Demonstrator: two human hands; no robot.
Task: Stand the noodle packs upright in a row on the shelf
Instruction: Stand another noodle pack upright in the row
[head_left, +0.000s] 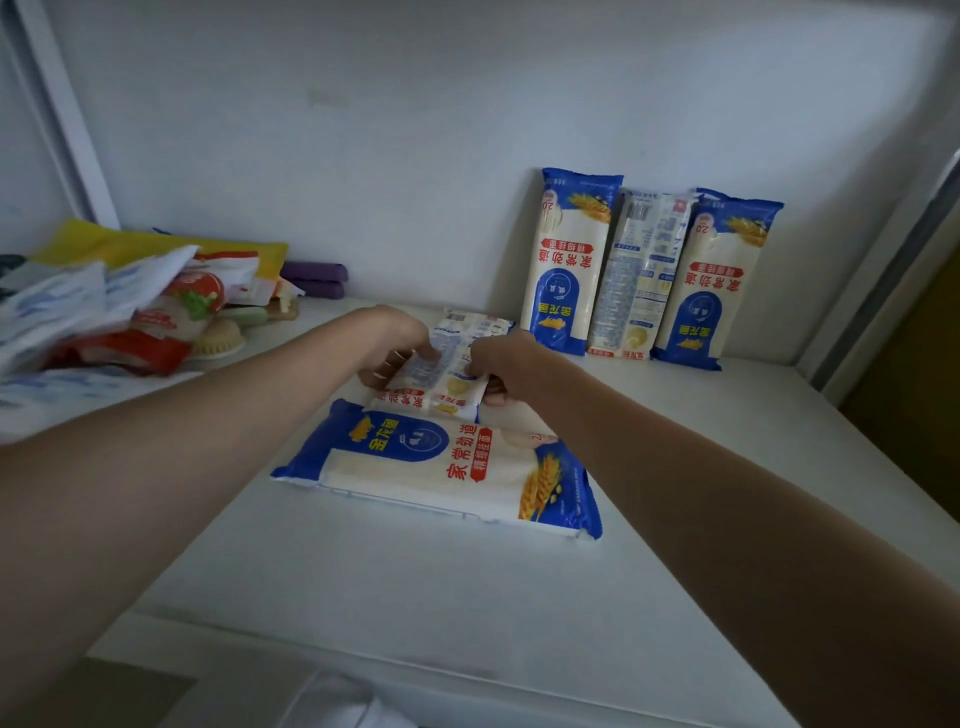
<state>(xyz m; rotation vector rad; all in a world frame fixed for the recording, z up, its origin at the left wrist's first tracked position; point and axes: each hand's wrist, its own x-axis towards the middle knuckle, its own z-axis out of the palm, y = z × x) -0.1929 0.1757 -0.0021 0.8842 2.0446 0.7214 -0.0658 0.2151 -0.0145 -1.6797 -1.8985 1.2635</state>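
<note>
Three blue-and-white noodle packs stand upright against the back wall at the right: one (566, 260), a middle one (636, 275) showing its back label, and a third (714, 280). On the white shelf (727, 467) another pack (447, 467) lies flat in front of me. Behind it lies a further pack (457, 358), label side up. My left hand (392, 338) grips its left side and my right hand (501, 358) grips its right side. My fingers hide part of that pack.
A heap of other food bags (130, 306), red, white and yellow, fills the left end of the shelf. Purple items (314, 278) and a small brush (221, 338) sit beside it. The right shelf wall (883, 260) is close to the standing packs.
</note>
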